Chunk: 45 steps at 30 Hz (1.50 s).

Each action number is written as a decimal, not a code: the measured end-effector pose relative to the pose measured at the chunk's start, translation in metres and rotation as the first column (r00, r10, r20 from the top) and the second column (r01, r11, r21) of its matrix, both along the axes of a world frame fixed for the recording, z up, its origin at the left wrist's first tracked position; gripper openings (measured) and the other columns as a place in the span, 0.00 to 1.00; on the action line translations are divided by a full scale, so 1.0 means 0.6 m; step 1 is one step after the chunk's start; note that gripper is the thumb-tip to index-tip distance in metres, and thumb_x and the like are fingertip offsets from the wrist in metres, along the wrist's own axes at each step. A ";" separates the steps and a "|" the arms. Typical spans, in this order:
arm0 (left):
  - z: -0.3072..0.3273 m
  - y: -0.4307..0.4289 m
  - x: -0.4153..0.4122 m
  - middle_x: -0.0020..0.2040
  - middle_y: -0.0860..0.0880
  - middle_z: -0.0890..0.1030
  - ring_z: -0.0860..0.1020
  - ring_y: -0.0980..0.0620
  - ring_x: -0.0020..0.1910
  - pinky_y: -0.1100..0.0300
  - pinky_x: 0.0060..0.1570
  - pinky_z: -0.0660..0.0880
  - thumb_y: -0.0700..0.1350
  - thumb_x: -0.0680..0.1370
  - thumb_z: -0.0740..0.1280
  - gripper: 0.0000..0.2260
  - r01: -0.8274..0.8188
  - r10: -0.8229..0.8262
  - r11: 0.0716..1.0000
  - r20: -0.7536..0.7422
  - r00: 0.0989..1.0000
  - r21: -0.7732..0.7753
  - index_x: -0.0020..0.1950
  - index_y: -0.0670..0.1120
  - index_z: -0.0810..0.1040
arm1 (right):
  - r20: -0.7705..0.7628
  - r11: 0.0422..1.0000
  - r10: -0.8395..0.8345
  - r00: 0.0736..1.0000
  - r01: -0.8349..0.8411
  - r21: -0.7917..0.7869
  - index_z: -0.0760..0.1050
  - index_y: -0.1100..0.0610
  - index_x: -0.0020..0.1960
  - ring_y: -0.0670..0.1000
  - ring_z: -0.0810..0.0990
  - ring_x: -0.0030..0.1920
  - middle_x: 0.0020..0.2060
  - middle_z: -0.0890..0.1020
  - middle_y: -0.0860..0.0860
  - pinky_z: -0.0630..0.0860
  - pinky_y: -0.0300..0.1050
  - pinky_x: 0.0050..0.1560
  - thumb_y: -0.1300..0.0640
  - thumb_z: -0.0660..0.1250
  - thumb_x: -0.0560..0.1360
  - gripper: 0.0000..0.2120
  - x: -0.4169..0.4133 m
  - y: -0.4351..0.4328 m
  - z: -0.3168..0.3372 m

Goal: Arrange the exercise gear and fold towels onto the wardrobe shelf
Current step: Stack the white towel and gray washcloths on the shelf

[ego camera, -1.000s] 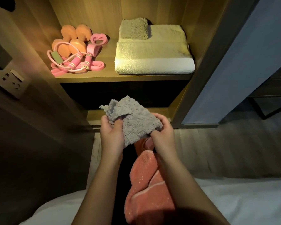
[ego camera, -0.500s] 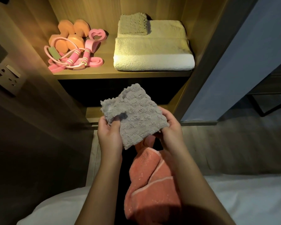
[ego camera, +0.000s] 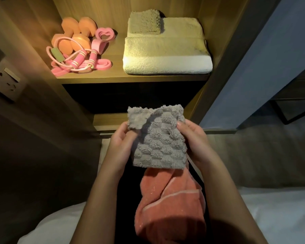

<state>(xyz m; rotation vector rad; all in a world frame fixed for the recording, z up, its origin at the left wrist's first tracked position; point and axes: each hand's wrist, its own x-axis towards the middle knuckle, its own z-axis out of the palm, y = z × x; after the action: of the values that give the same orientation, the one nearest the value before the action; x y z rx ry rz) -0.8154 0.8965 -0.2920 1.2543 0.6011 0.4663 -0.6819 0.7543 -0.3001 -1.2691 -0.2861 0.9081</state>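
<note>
Grey cloth (ego camera: 160, 140): small, waffle-textured, held flat in the air in front of the wardrobe, below the lit shelf; its upper left corner is turned over onto the face
Left hand (ego camera: 121, 147): at the cloth's left edge; the fingers (ego camera: 128, 137) curl in and pinch the turned-over corner, thumb on top
Right hand (ego camera: 195, 143): at the cloth's right edge; thumb on the face near the top corner, the other fingers curled behind the cloth and mostly hidden
Pink towel (ego camera: 171, 199): hangs crumpled just under the grey cloth, between the two forearms; a pale stripe runs across it; its top is hidden behind the cloth, so what holds it cannot be told
Shelf (ego camera: 116, 77): wooden, warmly lit, well above the hands; gear on the left, towels on the right
White towel (ego camera: 165, 55): large, folded, lying flat on the right half of the shelf
Folded cloth (ego camera: 145, 22): grey-green, small, lying on the back left part of the white towel
Dumbbells (ego camera: 72, 39): orange, at the back left of the shelf
Skipping rope (ego camera: 77, 60): pink handles and cord, coiled loosely in front of the dumbbells, touching them
Heart ring (ego camera: 105, 34): pink, just right of the dumbbells
Band (ego camera: 102, 64): pink, flat, at the shelf's front beneath the rope
Lower shelf (ego camera: 109, 120): dim, just behind the hands
Socket (ego camera: 5, 81): on the wall panel at far left
Bed (ego camera: 271, 217): white sheet along the bottom
</note>
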 end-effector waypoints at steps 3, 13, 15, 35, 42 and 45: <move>-0.001 -0.003 0.002 0.44 0.54 0.85 0.84 0.56 0.42 0.66 0.35 0.77 0.46 0.80 0.65 0.05 -0.060 0.062 0.994 -0.016 0.998 0.092 0.51 0.51 0.80 | 0.084 1.000 0.009 0.996 -0.009 0.004 0.79 0.48 0.61 0.52 0.82 0.57 0.57 0.84 0.51 0.81 0.44 0.52 0.45 0.63 0.79 0.15 -0.010 0.005 0.013; 0.013 -0.005 0.002 0.52 0.59 0.82 0.81 0.58 0.52 0.63 0.49 0.78 0.49 0.77 0.67 0.09 -0.156 0.126 0.890 0.099 0.987 0.427 0.55 0.60 0.76 | 0.294 0.996 -0.032 0.955 0.006 0.088 0.74 0.48 0.61 0.47 0.81 0.58 0.56 0.83 0.46 0.78 0.40 0.53 0.61 0.73 0.72 0.21 -0.025 0.008 0.025; 0.019 0.003 0.002 0.51 0.60 0.82 0.80 0.59 0.51 0.65 0.48 0.77 0.47 0.77 0.66 0.09 -0.136 0.084 0.859 0.125 0.989 0.494 0.55 0.58 0.74 | 0.433 0.998 -0.018 0.901 -0.013 0.068 0.69 0.47 0.67 0.47 0.78 0.63 0.60 0.79 0.45 0.77 0.43 0.58 0.62 0.75 0.71 0.29 -0.022 0.002 0.031; 0.107 0.130 0.019 0.41 0.51 0.79 0.73 0.58 0.36 0.60 0.37 0.69 0.47 0.76 0.61 0.12 0.017 -0.090 0.323 0.013 0.996 0.946 0.58 0.48 0.74 | 0.759 0.822 0.558 0.336 -0.353 -0.448 0.84 0.54 0.47 0.46 0.79 0.53 0.51 0.81 0.48 0.76 0.53 0.54 0.50 0.73 0.73 0.09 0.054 0.020 0.137; 0.110 0.137 0.040 0.39 0.63 0.77 0.73 0.63 0.35 0.65 0.34 0.67 0.53 0.78 0.63 0.06 0.066 -0.156 0.378 -0.007 0.988 0.923 0.52 0.54 0.74 | 0.608 0.728 0.675 0.417 -0.508 -0.460 0.82 0.41 0.48 0.39 0.82 0.45 0.44 0.84 0.39 0.77 0.35 0.47 0.49 0.73 0.73 0.05 0.061 0.036 0.141; 0.100 0.141 0.040 0.38 0.58 0.78 0.73 0.59 0.34 0.59 0.34 0.69 0.52 0.78 0.64 0.03 0.085 -0.124 0.433 -0.035 0.992 0.898 0.51 0.55 0.74 | 0.564 0.728 0.684 0.463 -0.484 -0.486 0.83 0.52 0.54 0.46 0.83 0.53 0.50 0.85 0.46 0.77 0.52 0.60 0.45 0.71 0.72 0.15 0.076 0.035 0.137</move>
<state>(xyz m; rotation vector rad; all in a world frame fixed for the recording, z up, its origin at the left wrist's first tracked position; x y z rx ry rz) -0.7914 0.9808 -0.2321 2.3133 0.1832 0.7525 -0.6365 0.7755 -0.2181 -1.7956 -1.3701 1.0036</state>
